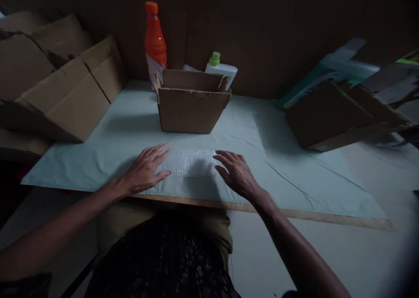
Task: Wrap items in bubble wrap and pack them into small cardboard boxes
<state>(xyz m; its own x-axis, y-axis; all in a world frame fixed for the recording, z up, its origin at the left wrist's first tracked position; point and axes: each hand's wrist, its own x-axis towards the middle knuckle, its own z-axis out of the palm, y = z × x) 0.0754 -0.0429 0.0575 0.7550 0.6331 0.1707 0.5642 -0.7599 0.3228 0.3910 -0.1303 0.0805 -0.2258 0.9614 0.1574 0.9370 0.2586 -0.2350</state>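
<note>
A small sheet of bubble wrap (188, 162) lies flat on the pale green cloth (131, 127) near the table's front edge. My left hand (147, 169) rests on its left end with fingers stretched out and spread. My right hand (235, 171) is at its right end, fingers apart and slightly curled, fingertips touching the wrap. Neither hand holds anything. Just behind the wrap stands a small open cardboard box (191, 103).
An orange bottle (155, 42) and a white bottle with a green cap (221, 68) stand behind the small box. Flattened and folded cardboard boxes (65, 84) are stacked at the left; more cardboard (330, 114) and papers lie at the right. A dark wall is behind.
</note>
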